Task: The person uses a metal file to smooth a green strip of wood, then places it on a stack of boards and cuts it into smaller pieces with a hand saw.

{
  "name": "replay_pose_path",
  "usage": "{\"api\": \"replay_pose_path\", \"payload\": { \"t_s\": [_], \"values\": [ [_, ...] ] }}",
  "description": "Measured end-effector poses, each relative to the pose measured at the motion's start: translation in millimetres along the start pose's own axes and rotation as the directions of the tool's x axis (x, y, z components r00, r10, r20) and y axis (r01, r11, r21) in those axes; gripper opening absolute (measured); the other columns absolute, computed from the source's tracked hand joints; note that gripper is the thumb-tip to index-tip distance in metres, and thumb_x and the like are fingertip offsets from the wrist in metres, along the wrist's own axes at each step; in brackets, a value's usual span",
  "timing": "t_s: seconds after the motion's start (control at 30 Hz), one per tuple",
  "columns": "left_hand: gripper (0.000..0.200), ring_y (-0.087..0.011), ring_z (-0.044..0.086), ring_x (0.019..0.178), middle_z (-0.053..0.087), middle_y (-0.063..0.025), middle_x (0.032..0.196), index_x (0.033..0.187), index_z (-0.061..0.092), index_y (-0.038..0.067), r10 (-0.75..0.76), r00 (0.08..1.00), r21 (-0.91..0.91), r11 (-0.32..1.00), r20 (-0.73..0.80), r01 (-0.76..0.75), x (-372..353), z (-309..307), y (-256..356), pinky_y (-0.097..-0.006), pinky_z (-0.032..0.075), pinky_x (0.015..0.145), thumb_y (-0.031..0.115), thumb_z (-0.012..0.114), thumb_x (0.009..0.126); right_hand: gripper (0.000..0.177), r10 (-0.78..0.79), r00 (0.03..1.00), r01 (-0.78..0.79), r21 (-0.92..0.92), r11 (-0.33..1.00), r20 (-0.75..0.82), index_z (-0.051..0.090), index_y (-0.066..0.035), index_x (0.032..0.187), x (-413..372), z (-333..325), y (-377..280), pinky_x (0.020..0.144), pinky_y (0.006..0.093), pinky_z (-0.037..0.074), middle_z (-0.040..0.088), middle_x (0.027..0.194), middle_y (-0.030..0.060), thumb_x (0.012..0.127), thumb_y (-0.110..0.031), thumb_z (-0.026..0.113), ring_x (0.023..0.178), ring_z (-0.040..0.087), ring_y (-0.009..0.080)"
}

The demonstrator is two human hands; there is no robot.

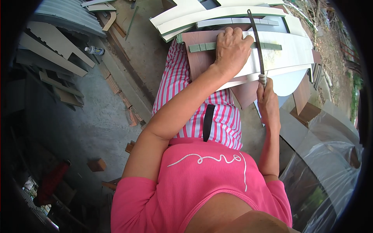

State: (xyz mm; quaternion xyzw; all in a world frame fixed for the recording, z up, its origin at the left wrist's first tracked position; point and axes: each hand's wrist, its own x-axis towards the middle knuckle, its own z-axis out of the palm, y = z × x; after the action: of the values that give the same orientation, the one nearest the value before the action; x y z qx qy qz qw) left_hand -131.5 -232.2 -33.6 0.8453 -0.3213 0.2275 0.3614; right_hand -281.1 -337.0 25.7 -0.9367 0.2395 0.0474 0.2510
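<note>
My left hand [233, 48] is curled over a narrow green strip [272, 46], its fingers pressing it down on a board. Cross lines divide the strip into short segments. The board's surface is brown at the left and white [297, 48] at the right. My right hand [268, 101] is closed round the wrapped grip of a thin dark saw blade [256, 40]. From that grip the blade runs away from me across the strip, just right of my left hand's fingers. Farther off, a pale segmented strip [237, 22] lies among white curved panels [225, 16].
White cut panels [56, 48] and a white bottle [94, 50] are at the left, beside a concrete ledge [112, 64]. Clear plastic sheeting [330, 163] drapes over things at the right. A small wooden block [96, 165] lies on the concrete floor [93, 116].
</note>
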Motion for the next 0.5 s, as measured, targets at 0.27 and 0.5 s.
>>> {"api": "replay_pose_path", "payload": {
  "t_s": [0.27,0.5],
  "values": [
    [0.021,-0.0255,0.053,0.087,0.056,-0.0062,0.087,0.091,0.069,0.011,-0.050,0.999,0.033,0.998,0.020,0.049,4.2,1.7,-0.1,-0.0396,0.044,0.073,0.018,0.077,0.073,0.021,0.073,0.997,-0.071,-0.072,0.995,0.033,0.044,0.000,0.114,-20.8,-4.3,-4.0,0.060,0.0539,0.042,0.059,0.071,0.0313,0.101,-0.016,0.044,0.073,0.059,0.0516],
    [0.022,-0.0251,0.054,0.087,0.057,-0.0062,0.088,0.093,0.069,0.011,0.003,0.999,0.015,1.000,0.037,-0.004,6.6,4.8,-7.8,-0.0386,0.043,0.072,0.020,0.077,0.074,0.025,0.125,0.992,-0.124,-0.025,0.992,0.025,0.045,-0.001,0.121,-48.8,-8.4,16.0,0.059,0.0497,0.043,0.060,0.071,0.0278,0.101,-0.017,0.042,0.065,0.058,0.0470]
  ]
}}
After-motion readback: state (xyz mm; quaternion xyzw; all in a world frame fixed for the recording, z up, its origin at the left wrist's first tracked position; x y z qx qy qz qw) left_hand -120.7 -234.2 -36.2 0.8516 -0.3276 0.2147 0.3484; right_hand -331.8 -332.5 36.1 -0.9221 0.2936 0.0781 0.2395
